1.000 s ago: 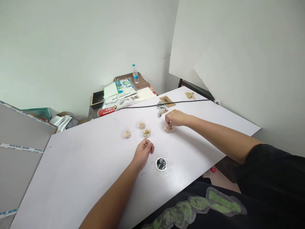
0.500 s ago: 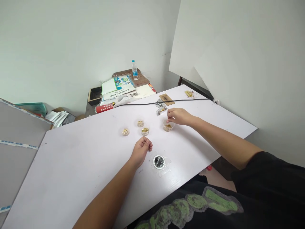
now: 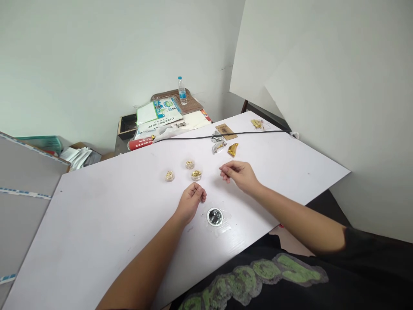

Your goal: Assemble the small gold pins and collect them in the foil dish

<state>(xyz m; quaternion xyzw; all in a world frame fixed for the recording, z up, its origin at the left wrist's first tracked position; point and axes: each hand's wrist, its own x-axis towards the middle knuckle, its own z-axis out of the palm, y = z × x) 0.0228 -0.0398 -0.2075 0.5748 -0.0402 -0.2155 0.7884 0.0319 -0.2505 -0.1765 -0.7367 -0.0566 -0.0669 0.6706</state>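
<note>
My left hand rests on the white table with its fingers curled closed. What it holds, if anything, is hidden. My right hand is just above the table, thumb and fingertips pinched together; anything between them is too small to make out. Close by the left hand stand three small clear cups of gold-coloured little pieces: a left cup, a back cup and a right cup. Nearer to me, a round disc with a dark centre is under clear tape.
Beyond my right hand lie a gold foil packet, a silver packet and a brown card. A black cable crosses the table's far side. Behind it are a red roll, papers and a water bottle.
My right hand has come back toward me from the fourth, larger cup, which no longer shows. The gold foil packet is now uncovered. The left hand stays in place.
</note>
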